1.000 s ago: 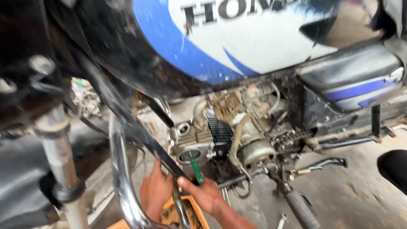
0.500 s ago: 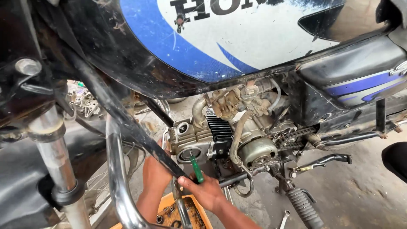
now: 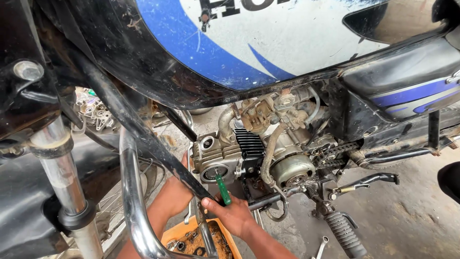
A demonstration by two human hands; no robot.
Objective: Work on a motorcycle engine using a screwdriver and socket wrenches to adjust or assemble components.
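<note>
**Green-handled screwdriver at the engine's round side cover**

The green-handled screwdriver (image 3: 223,189) sits low in the middle of the view, its tip set against the round cover (image 3: 213,172) on the front lower corner of the engine (image 3: 254,153), its handle slanting down and to the right.

Above everything, the motorcycle's fuel tank (image 3: 249,43), white with a blue sweep and black edging, fills the top edge. At the left edge stands the chromed front fork (image 3: 60,177), and a curved chrome crash bar (image 3: 132,201) runs down beside it. A black frame tube (image 3: 143,139) crosses diagonally from upper left toward the hands. The engine hangs under the tank, with black cooling fins, a carburettor on top and a round silver cover to the right. A footpeg (image 3: 342,232) with a ribbed rubber sleeve lies at the lower right, over the concrete floor (image 3: 407,216).

The right hand (image 3: 232,216) is curled closed around the lower end of the screwdriver's handle, fingers wrapped tight. The left hand (image 3: 179,180) reaches up behind the frame tube to the engine's left edge; its fingers are hidden, so I cannot tell how far open it is. Beneath the wrists, an orange tray (image 3: 184,232) holds dark, greasy small parts.
</note>
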